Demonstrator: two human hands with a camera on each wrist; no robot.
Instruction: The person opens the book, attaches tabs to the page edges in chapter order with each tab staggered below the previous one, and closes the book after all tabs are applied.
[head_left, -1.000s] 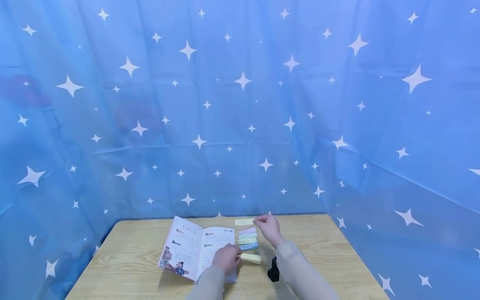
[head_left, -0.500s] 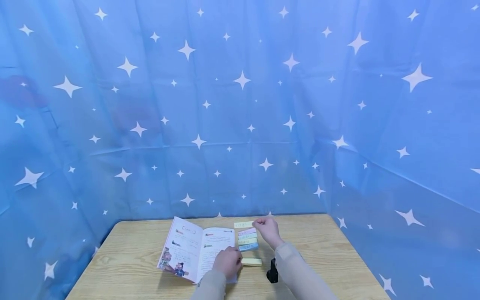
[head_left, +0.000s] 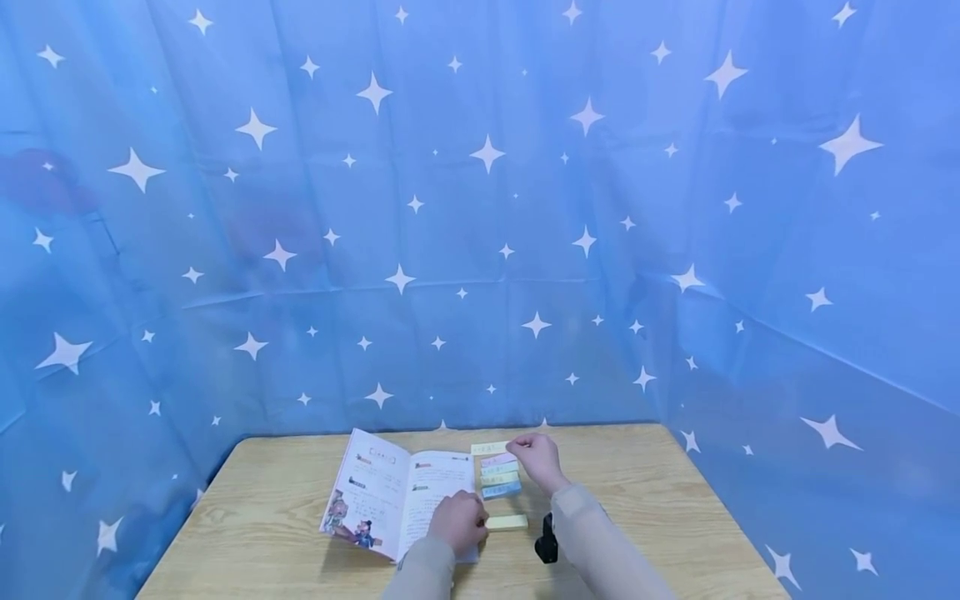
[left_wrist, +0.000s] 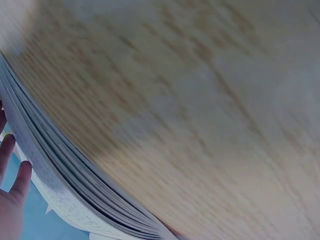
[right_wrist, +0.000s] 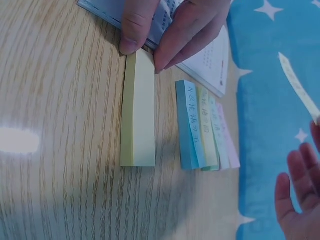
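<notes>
At far centre, our right hand (head_left: 537, 462) pinches a strip (head_left: 487, 448), best held flat; our left hand (head_left: 457, 522) pinches the pad (head_left: 510, 522).

2 hands: 1 left hand (head_left: 457, 521), 1 right hand (head_left: 538, 458). 2 sleeves, one per arm: left sleeve (head_left: 423, 571), right sleeve (head_left: 611, 546). 1 open book (head_left: 438, 492), 2 facing pages up, 2 cartoon figures on the left one. 1 pale yellow pad (right_wrist: 144, 115), pinched by the left hand. 1 loose strip (head_left: 489, 447), pinched by the right. 1 fanned group, 4 colours: 1 blue note (right_wrist: 185, 125), 1 yellow note (right_wrist: 208, 135), 1 green note (right_wrist: 220, 142), 1 pink note (right_wrist: 230, 145); sheets under each: can't count. 1 black object (head_left: 547, 542), type unclear. 1 table (head_left: 247, 500). Stars on the backdrop (head_left: 450, 217): dozens, no exact count.
</notes>
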